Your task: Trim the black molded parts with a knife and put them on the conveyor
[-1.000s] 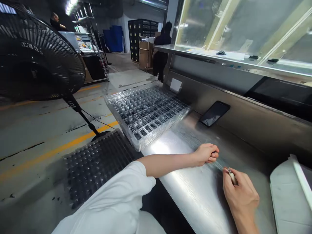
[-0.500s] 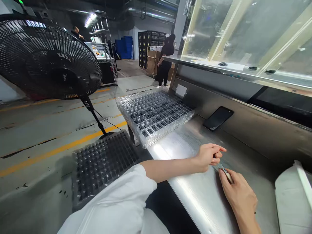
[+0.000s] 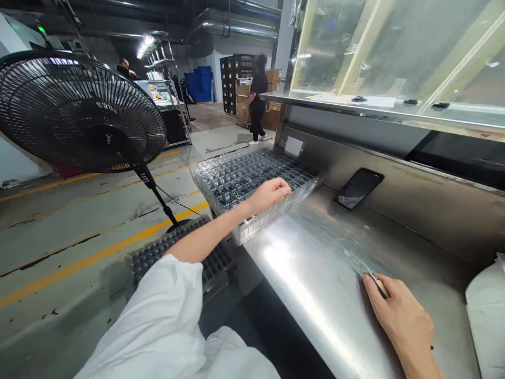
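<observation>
My left hand (image 3: 270,195) is over the near right part of a clear plastic tray (image 3: 252,231) divided into many small compartments. Its fingers are curled in, and whatever they may hold is hidden. Dark small pieces show in the tray's compartments. Low over the steel bench, my right hand (image 3: 400,310) is closed around a small tool (image 3: 379,285) with a pale handle and a thin metal tip. The tip points away from me, toward the bench surface (image 3: 311,252).
A black phone (image 3: 360,188) lies against the bench's back panel. Below left sits another compartment tray (image 3: 145,260), near a black standing fan (image 3: 106,137). A white container (image 3: 489,310) stands at the right edge. Farther back, a person (image 3: 258,100) is by stacked boxes.
My left hand has moved from beside my right hand, away and to the left, over the clear tray. My right hand keeps the tool at nearly the same place. The person behind has shifted.
</observation>
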